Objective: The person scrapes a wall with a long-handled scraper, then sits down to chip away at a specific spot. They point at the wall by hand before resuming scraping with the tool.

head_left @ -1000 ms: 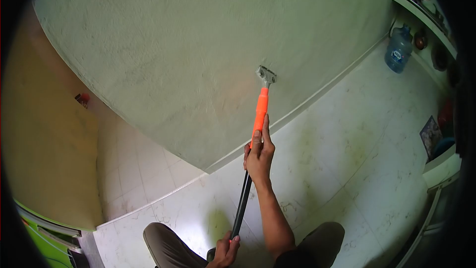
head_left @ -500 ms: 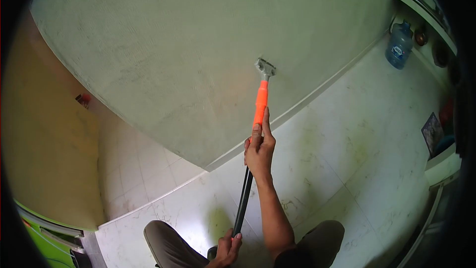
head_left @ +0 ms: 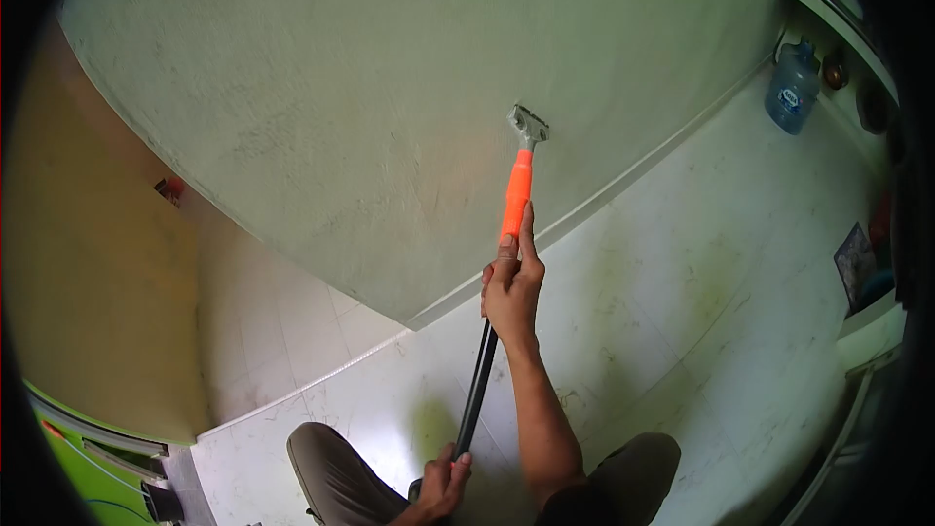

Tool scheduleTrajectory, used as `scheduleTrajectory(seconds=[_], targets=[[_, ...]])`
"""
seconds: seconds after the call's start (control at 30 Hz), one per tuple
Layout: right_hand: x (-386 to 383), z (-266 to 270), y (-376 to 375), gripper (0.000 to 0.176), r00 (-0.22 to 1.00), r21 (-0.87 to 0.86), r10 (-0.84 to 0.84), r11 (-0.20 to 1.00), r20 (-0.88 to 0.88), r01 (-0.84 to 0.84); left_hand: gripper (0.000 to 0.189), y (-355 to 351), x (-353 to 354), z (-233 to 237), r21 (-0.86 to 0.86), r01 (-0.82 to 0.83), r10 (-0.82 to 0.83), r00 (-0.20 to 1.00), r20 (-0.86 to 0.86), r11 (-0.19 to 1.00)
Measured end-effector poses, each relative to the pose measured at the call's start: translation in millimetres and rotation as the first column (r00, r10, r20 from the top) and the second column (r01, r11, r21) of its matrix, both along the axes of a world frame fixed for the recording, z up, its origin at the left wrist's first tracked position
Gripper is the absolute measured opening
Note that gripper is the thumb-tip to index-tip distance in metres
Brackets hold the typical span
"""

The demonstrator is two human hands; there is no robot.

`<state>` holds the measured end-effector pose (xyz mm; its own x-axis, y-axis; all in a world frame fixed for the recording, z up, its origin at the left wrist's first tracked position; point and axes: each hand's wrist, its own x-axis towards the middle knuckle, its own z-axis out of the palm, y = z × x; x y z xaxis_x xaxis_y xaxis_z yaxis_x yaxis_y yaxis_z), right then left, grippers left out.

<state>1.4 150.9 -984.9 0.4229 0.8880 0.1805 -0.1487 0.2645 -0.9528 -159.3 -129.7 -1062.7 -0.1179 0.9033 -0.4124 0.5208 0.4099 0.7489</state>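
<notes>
A long-handled scraper (head_left: 518, 193) slants up through the middle of the view, with a grey metal head, an orange neck and a black pole. Its head overlaps the grey-green wall (head_left: 370, 88). My right hand (head_left: 513, 297) is wrapped round the pole just below the orange part, one finger stretched along it. Lower down, my left hand (head_left: 444, 485) grips the pole near its bottom end, between my knees.
Pale marbled floor tiles (head_left: 623, 331) lie below, meeting the wall at a narrow skirting (head_left: 584, 217). A blue water jug (head_left: 792, 93) stands at the upper right beside a shelf (head_left: 838, 15). A yellowish wall (head_left: 107, 302) rises at the left, near a green surface (head_left: 93, 472).
The scraper head has moved slightly up and to the right on the wall, both hands still on the pole. The view has shifted a little.
</notes>
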Motion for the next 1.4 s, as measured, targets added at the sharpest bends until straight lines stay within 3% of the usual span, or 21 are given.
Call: scheduleTrajectory(seconds=[0.13, 0.23, 0.27, 0.37, 0.4, 0.5, 0.57, 0.67, 0.77, 0.9, 1.03, 1.07, 1.17, 1.23, 1.33, 1.4], targets=[[3, 5, -10, 0.055, 0.999, -0.057, 0.036, 0.998, 0.037, -0.034, 0.039, -6, 17, 16, 0.117, 0.049, -0.061, 0.993, 0.104, 0.992], [6, 15, -11, 0.057, 0.997, -0.109, 0.070, 0.992, 0.008, -0.069, 0.038, 1, 11, 29, 0.004, 0.050, -0.050, 0.994, 0.100, 0.999], [9, 17, -7, 0.057, 0.998, -0.083, 0.056, 0.995, 0.006, -0.055, 0.039, 7, 7, 14, 0.020, 0.073, -0.074, 0.990, 0.117, 0.997], [17, 21, -10, 0.058, 0.996, -0.111, 0.086, 0.990, -0.019, -0.087, 0.040, -1, 26, 19, 0.243, 0.041, -0.038, 0.999, -0.016, 0.969], [16, 19, -12, 0.058, 0.995, -0.124, 0.097, 0.987, -0.022, -0.099, 0.036, -9, 24, 9, 0.381, 0.142, -0.096, 0.986, -0.137, 0.914], [4, 15, -11, 0.058, 0.998, -0.016, 0.056, 0.998, 0.032, -0.056, 0.040, -7, 10, 24, 0.100, 0.047, -0.071, 0.965, 0.253, 0.994], [6, 4, 0, 0.060, 1.000, -0.017, 0.009, 1.000, 0.027, -0.009, 0.040, 5, 7, 21, 0.068, 0.076, -0.090, 0.967, 0.238, 0.995], [24, 19, -5, 0.061, 0.997, -0.089, 0.072, 0.994, 0.018, -0.070, 0.040, 12, 23, 15, 0.084, 0.089, -0.105, 0.970, 0.221, 0.992], [8, -4, -5, 0.056, 0.990, -0.008, -0.025, 1.000, 0.137, 0.026, 0.040, -11, 24, 19, 0.085, 0.019, -0.046, 0.948, 0.316, 0.996], [2, -3, 1, 0.055, 0.983, 0.024, -0.071, 0.997, 0.171, 0.068, 0.043, 0, 9, 28, 0.098, 0.052, -0.074, 0.969, 0.237, 0.994], [16, 34, -15, 0.056, 0.997, -0.099, 0.079, 0.992, -0.015, -0.080, 0.045, 1, 20, 49, 0.103, 0.081, -0.110, 0.944, 0.311, 0.991], [14, 34, -17, 0.056, 0.997, -0.099, 0.077, 0.992, -0.014, -0.078, 0.045, -4, 22, 61, 0.032, 0.052, -0.060, 0.927, 0.370, 0.998], [3, 37, -26, 0.055, 0.991, -0.141, 0.128, 0.981, -0.043, -0.132, 0.045, -17, 9, 63, 0.055, 0.050, -0.067, 0.933, 0.353, 0.997], [0, 37, -22, 0.055, 0.997, -0.121, 0.063, 0.991, 0.042, -0.057, 0.043, -12, 5, 57, 0.071, 0.058, -0.079, 0.942, 0.326, 0.996], [4, 45, -24, 0.055, 0.997, -0.203, 0.078, 0.976, -0.015, -0.080, 0.040, -10, 9, 55, 0.096, 0.091, -0.116, 0.950, 0.291, 0.991], [4, 48, -30, 0.055, 0.994, -0.177, 0.108, 0.978, -0.036, -0.112, 0.040, -20, 8, 76, 0.044, 0.083, -0.094, 0.921, 0.378, 0.996]])
